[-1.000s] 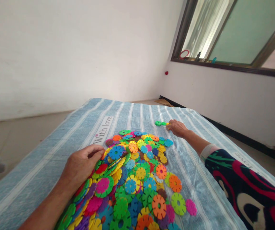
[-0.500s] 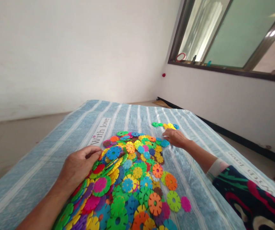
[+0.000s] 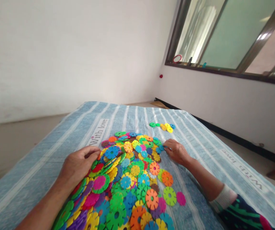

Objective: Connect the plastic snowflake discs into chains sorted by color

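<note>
Left hand [image 3: 78, 163] and right hand [image 3: 177, 151], fingers nearly together, edge the disc pile [image 3: 127, 182] at 10 and 2 o'clock; can't tell what's held. Striped cloth [image 3: 120, 118] spreads beyond 12.

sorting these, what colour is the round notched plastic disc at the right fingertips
Blue: the disc by the right hand, shown in the head view.

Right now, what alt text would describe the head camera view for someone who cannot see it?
A person's left hand and right hand are at opposite sides of a heap of colourful notched discs on a blue, white-striped cloth. A smaller group of discs lies beyond.
</note>
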Demonstrator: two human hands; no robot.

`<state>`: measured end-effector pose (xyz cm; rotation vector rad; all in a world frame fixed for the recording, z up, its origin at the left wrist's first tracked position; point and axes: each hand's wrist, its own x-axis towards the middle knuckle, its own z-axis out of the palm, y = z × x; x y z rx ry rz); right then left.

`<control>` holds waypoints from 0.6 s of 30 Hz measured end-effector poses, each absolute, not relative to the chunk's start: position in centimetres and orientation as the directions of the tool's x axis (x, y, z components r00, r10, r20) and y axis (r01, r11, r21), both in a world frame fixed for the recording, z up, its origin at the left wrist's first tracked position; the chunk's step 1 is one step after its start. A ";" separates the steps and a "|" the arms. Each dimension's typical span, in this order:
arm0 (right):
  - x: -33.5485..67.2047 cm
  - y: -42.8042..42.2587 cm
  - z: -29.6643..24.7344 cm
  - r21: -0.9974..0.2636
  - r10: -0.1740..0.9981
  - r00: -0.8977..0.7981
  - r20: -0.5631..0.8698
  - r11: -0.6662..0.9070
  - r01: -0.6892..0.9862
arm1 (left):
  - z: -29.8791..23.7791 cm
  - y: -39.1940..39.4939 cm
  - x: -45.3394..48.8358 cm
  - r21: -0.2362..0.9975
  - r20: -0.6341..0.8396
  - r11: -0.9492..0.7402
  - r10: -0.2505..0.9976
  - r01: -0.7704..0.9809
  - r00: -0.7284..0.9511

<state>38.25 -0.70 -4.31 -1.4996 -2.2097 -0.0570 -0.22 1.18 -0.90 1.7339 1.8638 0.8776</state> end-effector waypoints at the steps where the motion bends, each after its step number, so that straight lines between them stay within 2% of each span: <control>1: 38.0 -0.8 -4.4 -0.238 0.867 -0.288 0.408 0.405 0.883 | -0.8 1.2 -0.2 0.708 0.100 0.009 0.989 0.706 -0.113; 11: 35.6 -3.0 -4.8 -0.354 0.833 -0.245 0.496 0.452 0.819 | -0.4 1.1 -0.1 0.685 0.127 -0.011 0.986 0.728 -0.104; 14: 34.6 -4.1 -4.1 -0.310 0.812 -0.250 0.528 0.458 0.834 | -0.4 1.0 -0.1 0.680 0.144 -0.034 0.986 0.732 -0.088; 18: 33.3 -4.8 -3.3 -0.208 0.813 -0.351 0.465 0.485 0.849 | -0.2 0.9 0.1 0.688 0.132 -0.029 0.987 0.725 -0.087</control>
